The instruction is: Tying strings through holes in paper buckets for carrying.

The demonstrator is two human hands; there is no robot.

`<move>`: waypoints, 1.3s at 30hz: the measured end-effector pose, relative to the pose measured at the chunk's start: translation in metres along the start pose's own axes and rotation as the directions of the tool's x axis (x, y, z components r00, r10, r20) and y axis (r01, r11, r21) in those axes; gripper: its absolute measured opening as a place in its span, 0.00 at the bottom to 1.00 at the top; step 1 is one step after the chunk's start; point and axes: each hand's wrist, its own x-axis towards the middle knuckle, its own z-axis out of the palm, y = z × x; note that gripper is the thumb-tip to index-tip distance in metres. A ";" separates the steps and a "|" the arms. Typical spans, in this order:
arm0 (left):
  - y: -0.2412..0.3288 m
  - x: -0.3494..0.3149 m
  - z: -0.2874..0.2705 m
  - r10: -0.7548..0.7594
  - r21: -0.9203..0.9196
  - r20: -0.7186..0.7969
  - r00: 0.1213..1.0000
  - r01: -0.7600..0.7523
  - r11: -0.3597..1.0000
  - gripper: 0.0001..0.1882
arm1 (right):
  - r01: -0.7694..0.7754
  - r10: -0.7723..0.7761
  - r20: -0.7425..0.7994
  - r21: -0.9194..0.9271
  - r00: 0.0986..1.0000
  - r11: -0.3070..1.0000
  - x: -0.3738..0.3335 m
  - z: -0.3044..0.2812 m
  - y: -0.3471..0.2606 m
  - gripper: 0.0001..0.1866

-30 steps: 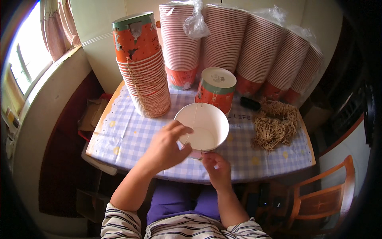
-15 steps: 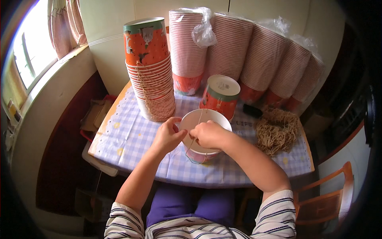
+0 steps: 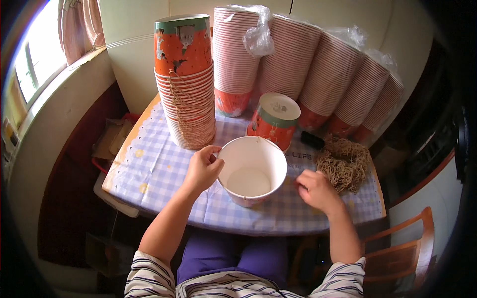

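Note:
A white-lined paper bucket (image 3: 252, 175) stands upright near the table's front edge, its open top toward me. My left hand (image 3: 202, 169) pinches its left rim between thumb and fingers. Small bits of tan cord show at the far and near sides of that rim. To the right of the bucket, apart from it, my right hand (image 3: 318, 189) is held with curled fingers; whether anything is in them I cannot make out. Just beyond that hand lies a tangled heap of tan cords (image 3: 343, 164). Behind the bucket, an orange-and-green paper bucket (image 3: 272, 124) sits bottom up.
A tall stack of nested paper buckets (image 3: 191, 109) with cords hanging down it stands at the left. Several plastic-wrapped bucket stacks (image 3: 288, 57) line the back. A black object (image 3: 312, 140) lies by the cords. A checked cloth (image 3: 159, 174) covers the table; a wooden chair (image 3: 402, 253) is at right.
My right hand has come out of the bucket and moved right. The cord that crossed the bucket's opening no longer shows there. My left hand now grips the rim.

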 end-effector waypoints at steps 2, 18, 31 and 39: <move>0.003 0.001 0.000 0.008 -0.033 0.000 1.000 -0.008 0.999 0.15 | -0.075 0.071 0.054 0.066 0.996 0.995 -0.015 0.015 0.004 0.07; 0.003 0.004 -0.001 0.034 -0.083 0.044 0.998 -0.031 0.996 0.15 | -0.211 0.355 -0.161 0.558 0.921 0.803 -0.036 0.041 -0.006 0.11; 0.022 -0.069 -0.001 0.474 0.309 -0.165 0.865 -0.411 0.858 0.14 | 0.017 0.142 -0.548 0.274 0.825 0.962 -0.013 0.085 -0.110 0.11; 0.045 -0.064 -0.004 0.626 0.446 0.333 0.705 -0.703 0.554 0.14 | -0.110 0.317 -0.609 0.352 0.727 0.929 0.006 0.128 -0.125 0.10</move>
